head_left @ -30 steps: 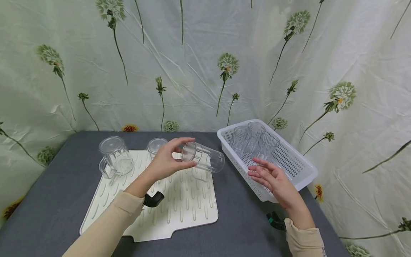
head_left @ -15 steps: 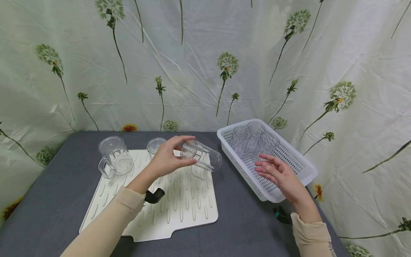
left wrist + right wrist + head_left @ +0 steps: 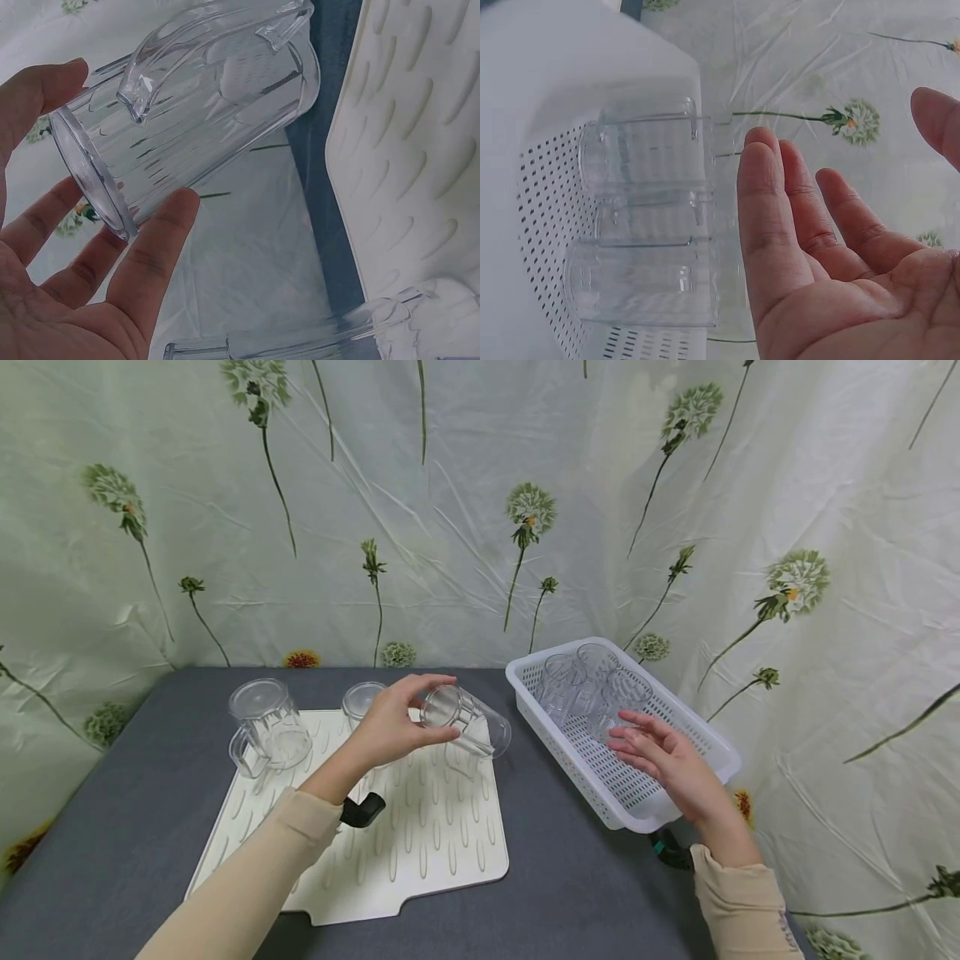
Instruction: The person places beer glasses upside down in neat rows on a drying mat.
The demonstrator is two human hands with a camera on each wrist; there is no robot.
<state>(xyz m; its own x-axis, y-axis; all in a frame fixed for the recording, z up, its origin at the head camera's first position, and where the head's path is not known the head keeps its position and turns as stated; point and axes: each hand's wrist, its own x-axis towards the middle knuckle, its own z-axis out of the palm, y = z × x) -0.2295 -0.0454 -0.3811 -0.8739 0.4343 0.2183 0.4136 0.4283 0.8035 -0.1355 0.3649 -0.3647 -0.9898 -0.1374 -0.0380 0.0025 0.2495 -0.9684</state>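
In the head view my left hand (image 3: 386,731) grips a clear glass mug (image 3: 483,727) by its base end, fingers above and thumb below. The mug is tilted over the right part of a cream ribbed drying mat (image 3: 427,852), mouth to the right and down. Its handle (image 3: 217,37) shows along the near side in the left wrist view. My right hand (image 3: 663,760) hovers above the white perforated basket (image 3: 573,772), fingers loosely bent and holding nothing. Several clear glass mugs (image 3: 652,157) stand in the basket beyond those fingers.
An upturned glass mug (image 3: 266,722) with its handle to the left stands at the mat's far left corner. Another glass mug (image 3: 363,697) sits partly hidden behind my left hand. A flowered curtain (image 3: 450,527) hangs behind the dark tabletop (image 3: 555,885).
My right hand has drifted right over the basket, away from the held mug. The left hand stays almost in place while the mug's mouth end swings slightly left and toward me.
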